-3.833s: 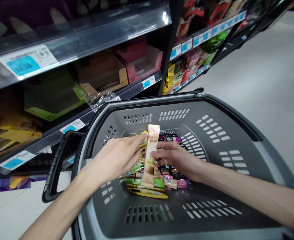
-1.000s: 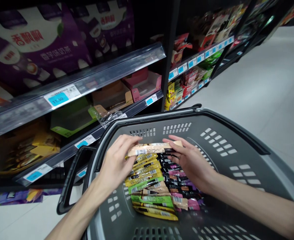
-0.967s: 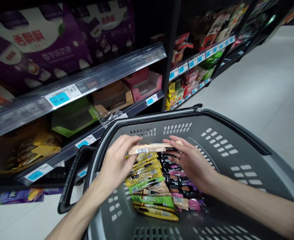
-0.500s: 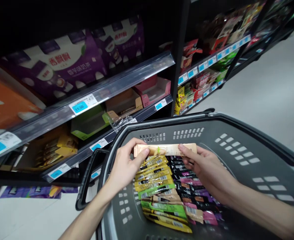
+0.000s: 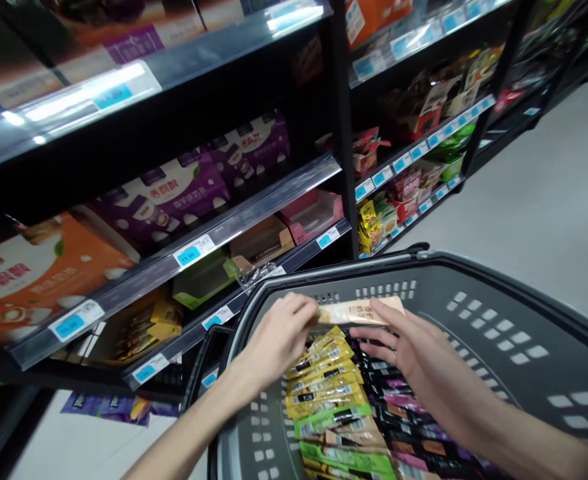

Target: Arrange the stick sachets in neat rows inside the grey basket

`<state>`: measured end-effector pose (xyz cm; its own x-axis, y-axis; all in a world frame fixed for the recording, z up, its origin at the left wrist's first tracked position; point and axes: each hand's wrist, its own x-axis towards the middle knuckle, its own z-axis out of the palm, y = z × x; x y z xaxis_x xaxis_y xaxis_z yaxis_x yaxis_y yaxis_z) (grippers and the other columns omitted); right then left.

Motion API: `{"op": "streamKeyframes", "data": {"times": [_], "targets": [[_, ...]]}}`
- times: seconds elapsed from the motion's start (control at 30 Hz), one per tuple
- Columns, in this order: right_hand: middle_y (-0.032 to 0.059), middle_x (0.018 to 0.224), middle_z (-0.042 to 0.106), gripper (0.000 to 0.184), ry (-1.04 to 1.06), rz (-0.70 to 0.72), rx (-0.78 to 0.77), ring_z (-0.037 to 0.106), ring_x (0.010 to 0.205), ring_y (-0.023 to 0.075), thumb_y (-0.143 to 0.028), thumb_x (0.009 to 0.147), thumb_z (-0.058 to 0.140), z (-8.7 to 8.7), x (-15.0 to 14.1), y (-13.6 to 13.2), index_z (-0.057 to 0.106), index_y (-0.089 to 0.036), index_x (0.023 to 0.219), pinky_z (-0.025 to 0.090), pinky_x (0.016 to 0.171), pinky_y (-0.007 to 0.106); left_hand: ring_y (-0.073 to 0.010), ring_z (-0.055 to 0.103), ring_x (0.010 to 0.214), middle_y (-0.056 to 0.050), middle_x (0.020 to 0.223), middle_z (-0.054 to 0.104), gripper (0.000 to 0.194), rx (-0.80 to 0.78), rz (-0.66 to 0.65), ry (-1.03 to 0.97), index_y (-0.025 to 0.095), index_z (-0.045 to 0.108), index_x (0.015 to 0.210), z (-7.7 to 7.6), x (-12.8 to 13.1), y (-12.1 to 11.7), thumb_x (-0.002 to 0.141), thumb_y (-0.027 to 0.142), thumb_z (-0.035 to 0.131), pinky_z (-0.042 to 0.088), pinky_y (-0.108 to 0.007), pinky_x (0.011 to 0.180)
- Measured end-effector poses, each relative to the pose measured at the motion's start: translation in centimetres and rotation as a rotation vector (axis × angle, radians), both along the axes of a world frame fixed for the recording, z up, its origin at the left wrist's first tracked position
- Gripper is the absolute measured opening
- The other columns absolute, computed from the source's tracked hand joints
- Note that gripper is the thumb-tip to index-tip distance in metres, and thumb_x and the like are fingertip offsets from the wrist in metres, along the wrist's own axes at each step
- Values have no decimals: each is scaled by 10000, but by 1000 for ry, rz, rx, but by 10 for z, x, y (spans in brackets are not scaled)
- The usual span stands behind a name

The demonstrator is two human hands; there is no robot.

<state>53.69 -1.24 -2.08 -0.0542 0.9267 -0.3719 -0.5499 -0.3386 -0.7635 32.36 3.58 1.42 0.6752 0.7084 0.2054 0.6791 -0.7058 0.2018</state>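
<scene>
A beige stick sachet [image 5: 349, 312] with printed characters lies level above the grey shopping basket [image 5: 437, 280]. My left hand [image 5: 279, 337] is closed around the sachet's left end, hiding it. At its right end, the thumb of my right hand [image 5: 424, 357] rests on top, while other fingers stretch out below it. Under my hands the basket holds rows of stick sachets: yellow sachets [image 5: 324, 390] on the left, black and purple sachets [image 5: 399, 407] on the right, and green sachets [image 5: 349, 459] nearer me. My right forearm covers part of the right row.
Dark shelving stands ahead and to the left, with purple boxes [image 5: 174, 190] and an orange box [image 5: 49, 267]. Below are open cartons, one green [image 5: 201, 280] and one pink [image 5: 314, 217]. The basket's black handle [image 5: 204, 370] hangs at its left. Pale floor [image 5: 549, 180] extends right.
The view has tilted up, showing more shelf. The beige sachet went from upright to level between both hands. My left hand now closes further over its end; my right fingers have spread.
</scene>
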Motion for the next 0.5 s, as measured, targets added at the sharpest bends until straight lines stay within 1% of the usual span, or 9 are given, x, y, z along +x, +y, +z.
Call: {"op": "streamKeyframes", "data": {"times": [0.07, 0.13, 0.23, 0.3, 0.4, 0.43, 0.5], "targets": [[75, 1246, 681, 299, -6, 27, 37, 668, 1045, 299, -501, 862, 678, 5, 2, 0, 697, -256, 1032, 509, 922, 444, -173, 577, 907, -39, 951, 640, 215, 59, 52, -15, 190, 555, 873, 4, -3, 26, 820, -8, 488, 473, -291, 798], [74, 1254, 672, 262, 5, 59, 73, 660, 1067, 310, -480, 879, 648, 7, 2, 0, 702, -248, 989, 529, 876, 433, -171, 583, 908, -42, 937, 635, 245, 119, 138, -32, 185, 562, 854, 7, -9, 58, 784, -27, 461, 469, -288, 813], [75, 1244, 667, 236, 42, 139, 78, 664, 1049, 306, -435, 907, 598, 5, 1, 0, 706, -229, 940, 543, 844, 424, -174, 594, 949, -71, 1000, 642, 200, 213, 304, -36, 168, 572, 888, 14, -19, 106, 839, 17, 450, 467, -298, 864], [75, 1229, 670, 249, 61, 184, 59, 669, 1027, 292, -423, 922, 567, 2, 1, -1, 710, -219, 924, 544, 844, 418, -177, 602, 966, -79, 1015, 647, 178, 254, 418, -3, 156, 587, 937, 19, -25, 131, 893, 59, 445, 468, -312, 895], [75, 1170, 691, 248, 71, 209, 19, 680, 970, 263, -409, 917, 570, 2, 0, -2, 711, -208, 883, 550, 811, 384, -186, 623, 967, -70, 1009, 656, 138, 258, 586, 92, 140, 617, 1017, 21, -34, 155, 954, 172, 499, 496, -365, 905], [76, 1138, 701, 245, 69, 212, 3, 683, 944, 251, -400, 913, 574, 3, 0, -3, 711, -204, 865, 550, 792, 366, -190, 629, 970, -69, 1027, 656, 157, 247, 641, 130, 137, 624, 1049, 19, -37, 159, 960, 230, 533, 509, -384, 898], [78, 1077, 717, 241, 66, 219, -23, 687, 902, 231, -385, 908, 576, 7, -1, -4, 715, -199, 843, 547, 761, 335, -202, 634, 998, -80, 1104, 648, 260, 224, 746, 202, 139, 622, 1125, 13, -43, 164, 952, 329, 582, 530, -415, 895]]}}
